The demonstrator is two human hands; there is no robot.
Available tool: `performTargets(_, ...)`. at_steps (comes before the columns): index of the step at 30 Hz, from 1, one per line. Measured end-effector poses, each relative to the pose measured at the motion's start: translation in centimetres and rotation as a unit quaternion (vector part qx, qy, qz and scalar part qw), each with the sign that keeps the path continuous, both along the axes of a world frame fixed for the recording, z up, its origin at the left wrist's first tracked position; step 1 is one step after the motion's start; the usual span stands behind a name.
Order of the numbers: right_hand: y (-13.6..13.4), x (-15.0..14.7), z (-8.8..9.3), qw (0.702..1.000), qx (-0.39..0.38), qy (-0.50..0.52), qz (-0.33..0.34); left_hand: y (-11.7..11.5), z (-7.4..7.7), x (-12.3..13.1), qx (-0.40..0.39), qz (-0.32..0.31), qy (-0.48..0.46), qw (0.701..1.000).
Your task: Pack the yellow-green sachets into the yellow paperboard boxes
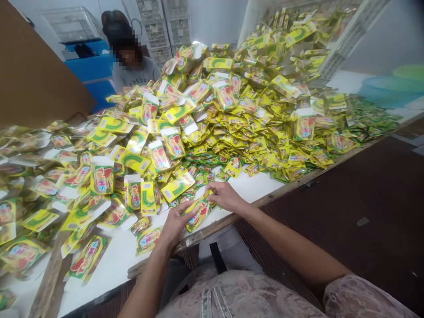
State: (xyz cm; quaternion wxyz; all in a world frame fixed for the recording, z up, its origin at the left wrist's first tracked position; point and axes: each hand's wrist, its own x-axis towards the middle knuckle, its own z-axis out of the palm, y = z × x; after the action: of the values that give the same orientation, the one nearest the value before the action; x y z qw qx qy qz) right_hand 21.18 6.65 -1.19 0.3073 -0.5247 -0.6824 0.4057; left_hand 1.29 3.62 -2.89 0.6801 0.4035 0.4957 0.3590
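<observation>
Near the table's front edge, my left hand [178, 221] grips a small yellow and green printed box [199, 215] by its left side, thumb across the printed face. At the box's upper right end, my right hand [222, 195] has its fingers pinched together, seemingly on the end flap or a small packet; its fingers hide which. Another printed box lies flat by my left wrist. Just beyond my hands, small yellow and green packets [232, 167] lie on the white tabletop [256, 182].
A large heap of yellow packets [245, 128] and open boxes [160, 155] covers the table. Wooden strips edge the table [278, 192]. Across the heap sits another person [132, 66]. Stacked crates [155, 31] stand behind; a blue basin [386, 90] is at right.
</observation>
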Motion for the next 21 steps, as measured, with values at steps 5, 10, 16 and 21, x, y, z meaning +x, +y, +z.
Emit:
performTargets(5, -0.5, 0.0, -0.6, 0.99, 0.013, 0.106, -0.09, 0.1, 0.2, 0.2, -0.012, 0.069, -0.025, 0.997)
performTargets(10, -1.7, -1.0, -0.4, 0.986, -0.013, 0.123, -0.108, 0.0, 0.2, 0.6, -0.032, 0.076, -0.058, 0.995)
performTargets(16, -2.7, -2.2, -0.1, 0.975, -0.113, 0.19, -0.026, -0.2, 0.3, 0.9, -0.058, 0.095, -0.05, 0.993)
performTargets(21, -2.6, -3.2, 0.3, 0.923, -0.218, 0.316, 0.006, -0.2, 1.3, 0.1, -0.021, 0.042, 0.007, 0.999)
